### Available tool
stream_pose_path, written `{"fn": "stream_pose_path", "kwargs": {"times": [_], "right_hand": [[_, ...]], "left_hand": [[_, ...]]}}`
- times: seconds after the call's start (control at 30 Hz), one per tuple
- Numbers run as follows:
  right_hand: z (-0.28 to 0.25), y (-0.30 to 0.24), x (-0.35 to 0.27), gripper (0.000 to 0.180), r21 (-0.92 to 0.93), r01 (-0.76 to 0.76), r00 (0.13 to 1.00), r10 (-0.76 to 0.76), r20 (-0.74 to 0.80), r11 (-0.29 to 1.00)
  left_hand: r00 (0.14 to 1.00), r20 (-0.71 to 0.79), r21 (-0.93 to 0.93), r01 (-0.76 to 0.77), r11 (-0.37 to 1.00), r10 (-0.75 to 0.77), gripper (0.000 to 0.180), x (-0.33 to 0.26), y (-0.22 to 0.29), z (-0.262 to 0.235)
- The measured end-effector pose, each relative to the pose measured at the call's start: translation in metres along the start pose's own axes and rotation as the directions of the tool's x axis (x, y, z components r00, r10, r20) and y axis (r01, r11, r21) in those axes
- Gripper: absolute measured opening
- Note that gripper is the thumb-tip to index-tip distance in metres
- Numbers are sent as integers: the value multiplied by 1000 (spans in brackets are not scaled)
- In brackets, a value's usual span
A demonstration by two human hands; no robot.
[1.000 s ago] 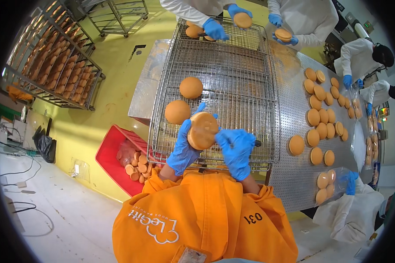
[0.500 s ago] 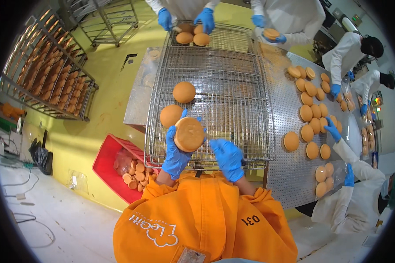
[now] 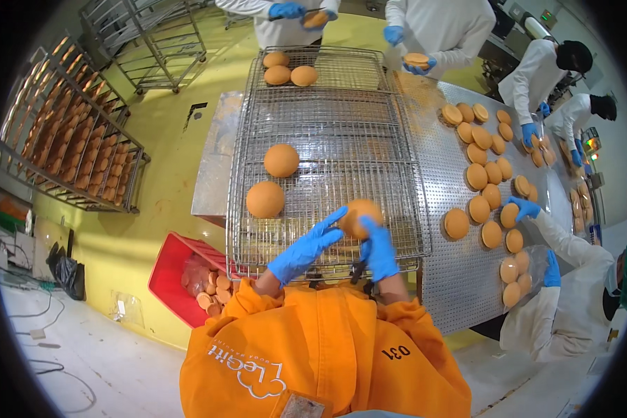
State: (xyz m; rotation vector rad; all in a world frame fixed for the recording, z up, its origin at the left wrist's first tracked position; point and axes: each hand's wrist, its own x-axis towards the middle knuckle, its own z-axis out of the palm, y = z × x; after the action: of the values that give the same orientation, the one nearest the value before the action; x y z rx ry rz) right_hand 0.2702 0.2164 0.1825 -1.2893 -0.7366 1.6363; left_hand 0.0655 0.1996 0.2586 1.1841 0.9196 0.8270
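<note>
A round golden bun rests low on the wire cooling rack, near its front edge. My right hand, in a blue glove, is closed around the bun's right side. My left hand, also gloved in blue, reaches toward it with fingers spread, the fingertips at the bun's left edge. Two more buns lie on the rack to the left. Three buns sit at the rack's far end. My orange sleeves fill the lower middle.
A perforated steel table on the right carries several buns, with white-coated, blue-gloved co-workers along it and at the far end. A red crate of bun pieces stands on the yellow floor at lower left. Trolley racks of buns stand at left.
The bun I held up in both hands has come down and to the right onto the rack. My left hand has opened off it.
</note>
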Motion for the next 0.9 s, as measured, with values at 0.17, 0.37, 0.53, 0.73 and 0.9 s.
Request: {"fn": "stream_pose_path", "kwargs": {"times": [0.17, 0.37, 0.53, 0.73, 0.9], "right_hand": [[-90, -44, 33, 52, 534, 204, 963, -68, -262, 820], [-79, -46, 4, 63, 412, 6, 999, 10, -35, 911], [-20, -36, -27, 48, -37, 54, 998, -52, 36, 998], [65, -45, -69, 25, -689, 613, 740, -587, 329, 386], [65, -59, -47, 7, -876, 408, 858, -434, 274, 255]], "left_hand": [[885, -264, 715, -88, 693, 384, 77, 33, -20, -82], [810, -529, 797, 370, 478, 254, 86, 35, -45, -119], [985, -167, -787, -102, 609, -51, 88, 19, -53, -84], [992, -59, -929, -97, 357, 116, 93, -2, -6, -23], [985, -160, -738, -163, 654, 65, 92, -14, -4, -8]]}}
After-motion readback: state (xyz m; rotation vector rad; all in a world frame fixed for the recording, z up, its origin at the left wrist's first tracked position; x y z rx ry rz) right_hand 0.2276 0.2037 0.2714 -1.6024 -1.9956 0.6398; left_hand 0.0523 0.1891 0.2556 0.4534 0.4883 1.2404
